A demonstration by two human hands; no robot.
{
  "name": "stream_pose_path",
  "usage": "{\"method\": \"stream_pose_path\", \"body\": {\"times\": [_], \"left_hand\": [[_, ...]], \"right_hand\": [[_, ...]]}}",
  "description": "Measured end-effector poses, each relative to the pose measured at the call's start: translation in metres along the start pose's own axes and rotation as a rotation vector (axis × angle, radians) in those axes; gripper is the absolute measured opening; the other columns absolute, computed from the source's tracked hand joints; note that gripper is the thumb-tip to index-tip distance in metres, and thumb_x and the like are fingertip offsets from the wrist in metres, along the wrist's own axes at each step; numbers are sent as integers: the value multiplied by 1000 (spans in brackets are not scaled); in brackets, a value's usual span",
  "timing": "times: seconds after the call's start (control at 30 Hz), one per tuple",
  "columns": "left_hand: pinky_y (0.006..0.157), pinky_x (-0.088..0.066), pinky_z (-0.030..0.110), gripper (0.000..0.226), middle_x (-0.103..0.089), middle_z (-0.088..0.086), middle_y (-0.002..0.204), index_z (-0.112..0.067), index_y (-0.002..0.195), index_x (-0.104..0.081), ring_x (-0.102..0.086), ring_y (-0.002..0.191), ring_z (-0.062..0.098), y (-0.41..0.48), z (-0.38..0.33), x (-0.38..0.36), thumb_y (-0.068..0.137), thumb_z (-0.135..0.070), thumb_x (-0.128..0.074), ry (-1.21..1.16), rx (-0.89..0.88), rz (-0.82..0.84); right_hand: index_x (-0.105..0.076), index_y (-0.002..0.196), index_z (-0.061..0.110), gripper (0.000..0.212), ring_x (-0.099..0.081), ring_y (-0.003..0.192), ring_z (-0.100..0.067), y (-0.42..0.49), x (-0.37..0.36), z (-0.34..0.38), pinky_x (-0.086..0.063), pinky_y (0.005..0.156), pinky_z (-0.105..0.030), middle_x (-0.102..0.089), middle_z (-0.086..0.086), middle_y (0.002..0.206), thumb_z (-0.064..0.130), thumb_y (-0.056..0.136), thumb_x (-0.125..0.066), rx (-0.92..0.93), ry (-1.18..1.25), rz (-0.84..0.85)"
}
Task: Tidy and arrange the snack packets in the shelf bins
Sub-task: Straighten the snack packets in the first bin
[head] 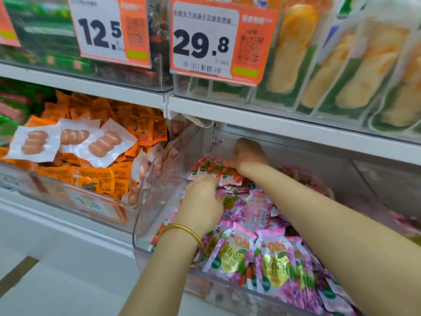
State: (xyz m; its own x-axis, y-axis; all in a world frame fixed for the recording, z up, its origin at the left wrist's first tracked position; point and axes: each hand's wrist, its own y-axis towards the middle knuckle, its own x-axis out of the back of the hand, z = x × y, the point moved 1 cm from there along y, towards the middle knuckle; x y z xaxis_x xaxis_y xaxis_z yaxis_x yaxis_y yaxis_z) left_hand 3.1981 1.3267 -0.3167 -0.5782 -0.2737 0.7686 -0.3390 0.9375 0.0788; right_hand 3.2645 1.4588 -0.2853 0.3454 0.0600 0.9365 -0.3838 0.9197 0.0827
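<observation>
Gripping red-and-white packets (224, 176) in the clear bin (140, 201): left hand (200, 201) curled on near end; right hand (247, 153) pinching far end.

pink packets (275, 270) are being shown printed with purple blossoms and a yellow heart. small packets (214, 172) are being displayed in red, white and green. orange packets (95, 179) are being shown beside them, and white-backed packs (34, 142) of pale pink sausages are being displayed above those. price tags (214, 42) are being shown in orange and white with black numerals. a gold bangle (184, 231) is being worn. the shelf (296, 124) is being shown white.
</observation>
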Motion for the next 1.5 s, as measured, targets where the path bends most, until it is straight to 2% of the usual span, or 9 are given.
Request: {"method": "stream_pose_path", "body": {"times": [0.1, 0.27, 0.4, 0.6, 0.77, 0.9, 1.07, 1.27, 1.5], "left_hand": [[102, -32, 33, 33, -44, 14, 133, 2, 113, -56, -40, 125, 29, 9, 2, -8, 85, 4, -41, 40, -57, 32], [110, -24, 31, 36, -18, 12, 153, 1, 121, -51, -22, 140, 25, 15, -1, -12, 88, 4, -37, 51, -98, 42], [106, -31, 38, 56, -25, 11, 138, -21, 133, -47, -25, 128, 30, 17, -7, -17, 83, 4, -39, 148, -174, 16], [107, -28, 37, 60, -24, 13, 139, -28, 132, -48, -25, 126, 33, 29, -10, -22, 83, 5, -40, 282, -197, 158], [112, -22, 30, 60, -28, 15, 142, -21, 135, -47, -25, 135, 29, 36, -7, -20, 84, 10, -39, 152, -232, 191], [110, -25, 29, 61, -38, 15, 137, -17, 138, -43, -32, 132, 27, 40, -3, -21, 84, 11, -39, 106, -254, 185], [114, -19, 29, 63, -26, 12, 149, -15, 140, -40, -22, 140, 25, 39, -4, -23, 83, 11, -39, 137, -284, 182], [112, -24, 41, 66, -25, 9, 151, -21, 139, -42, -22, 140, 27, 38, -2, -27, 80, 10, -42, 191, -288, 161], [106, -33, 39, 61, -38, 10, 140, -16, 130, -53, -37, 130, 28, 34, -6, -18, 79, 14, -40, 142, -268, 85]], "right_hand": [[-45, 119, 6, 43, -57, 103, -30, -3, 7, -5, -44, 75, -35, -55, -12, 110, 34, 90, -59, 32, -138, -60], [-63, 95, 11, 16, -57, 87, -26, -26, 44, -27, -42, 71, -27, -65, -11, 105, 10, 91, -47, 100, -222, 46], [-66, 104, 12, 32, -59, 92, -21, -72, 43, -29, -46, 80, -29, -67, -6, 104, 33, 98, -42, 280, -176, 326], [-38, 61, 23, 43, -44, 63, -15, -92, 33, -45, -40, 70, -33, -47, 2, 68, 40, 100, -32, 367, -321, 363], [-51, 77, 25, 31, -52, 84, -21, -96, 33, -54, -45, 81, -39, -56, 1, 86, 37, 99, -33, 411, -265, 330], [-51, 128, 22, 38, -47, 120, -23, -86, 26, -53, -41, 99, -41, -51, -3, 131, 38, 97, -36, 408, -218, 215], [-57, 117, 17, 46, -51, 117, -25, -90, 28, -52, -43, 97, -43, -57, -3, 126, 45, 99, -24, 355, -368, 399], [-59, 115, 15, 50, -51, 117, -23, -102, 38, -63, -40, 100, -42, -60, -4, 123, 44, 100, -22, 399, -358, 390], [-52, 122, 23, 37, -53, 111, -20, -104, 41, -66, -42, 96, -43, -60, 1, 121, 40, 100, -28, 361, -234, 396]]}}
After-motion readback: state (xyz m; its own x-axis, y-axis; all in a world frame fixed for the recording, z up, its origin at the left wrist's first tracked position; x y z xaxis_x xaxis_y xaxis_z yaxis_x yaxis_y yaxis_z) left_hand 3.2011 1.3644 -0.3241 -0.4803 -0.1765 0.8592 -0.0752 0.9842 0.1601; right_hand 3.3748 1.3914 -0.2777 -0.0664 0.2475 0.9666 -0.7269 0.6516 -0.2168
